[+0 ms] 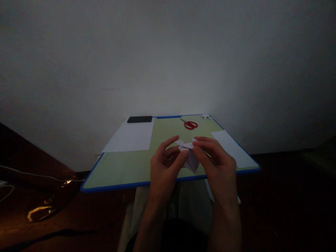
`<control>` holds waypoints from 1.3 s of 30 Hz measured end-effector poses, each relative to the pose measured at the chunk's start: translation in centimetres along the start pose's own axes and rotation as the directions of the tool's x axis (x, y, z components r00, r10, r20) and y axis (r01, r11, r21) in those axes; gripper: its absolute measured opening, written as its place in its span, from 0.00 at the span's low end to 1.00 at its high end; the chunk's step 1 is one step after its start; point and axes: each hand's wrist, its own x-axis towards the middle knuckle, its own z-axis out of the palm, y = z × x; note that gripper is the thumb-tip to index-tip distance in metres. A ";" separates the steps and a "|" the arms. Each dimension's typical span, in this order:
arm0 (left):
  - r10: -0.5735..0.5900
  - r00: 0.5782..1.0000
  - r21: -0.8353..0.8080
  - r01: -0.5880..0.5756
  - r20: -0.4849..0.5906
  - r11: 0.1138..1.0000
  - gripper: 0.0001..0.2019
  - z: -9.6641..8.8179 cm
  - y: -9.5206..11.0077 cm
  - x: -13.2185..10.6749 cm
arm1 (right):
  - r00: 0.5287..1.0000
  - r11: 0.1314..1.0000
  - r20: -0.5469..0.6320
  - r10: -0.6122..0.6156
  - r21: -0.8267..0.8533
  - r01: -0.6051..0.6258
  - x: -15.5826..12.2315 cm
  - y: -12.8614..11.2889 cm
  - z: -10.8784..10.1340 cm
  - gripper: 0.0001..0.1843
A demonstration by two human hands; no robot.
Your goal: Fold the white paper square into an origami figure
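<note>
Both my hands hold a small folded piece of white paper (190,158) just above the near edge of a green board with a blue rim (123,167). My left hand (165,168) pinches the paper's left side with thumb and fingers, index finger raised. My right hand (215,162) grips its right side, fingers curled over the top fold. Part of the paper is hidden between my fingers.
A white sheet (131,137) lies on the board's left, a black phone (139,119) at its far edge. Red-handled scissors (190,124) rest at the back, a small paper scrap (206,116) in the far corner, a paper strip (233,147) on the right. A wall stands behind.
</note>
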 end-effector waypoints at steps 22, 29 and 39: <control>0.060 0.996 0.035 -0.058 -0.067 0.998 0.14 0.0 -0.4 0.0 | 0.998 0.999 0.033 -0.051 -0.010 0.051 -0.3 0.0 0.5 0.05; 0.110 0.992 0.103 -0.103 -0.062 0.989 0.26 0.9 0.1 -0.7 | 0.995 0.999 -0.090 -0.030 0.014 0.032 -0.3 0.0 0.8 0.04; 0.508 0.857 0.442 -0.421 -0.093 0.792 0.11 1.4 -1.2 -1.1 | 0.999 0.998 -0.047 0.016 0.066 -0.013 -0.3 -0.1 0.7 0.09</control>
